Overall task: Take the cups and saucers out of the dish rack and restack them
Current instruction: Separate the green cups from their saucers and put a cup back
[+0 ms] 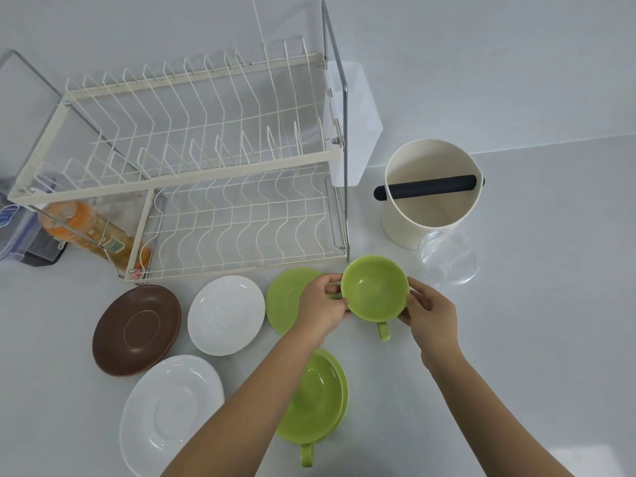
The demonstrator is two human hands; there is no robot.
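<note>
Green cup gripped by rim between left hand and right hand — upright, just right of green saucer. Near the dish rack — racks bare

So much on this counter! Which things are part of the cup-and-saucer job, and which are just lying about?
Part of the job: green cup held by left hand and right hand; second green cup; green saucer; brown saucers; two white saucers; dish rack.

Lying about: cream canister; clear lid; orange bottle.
</note>
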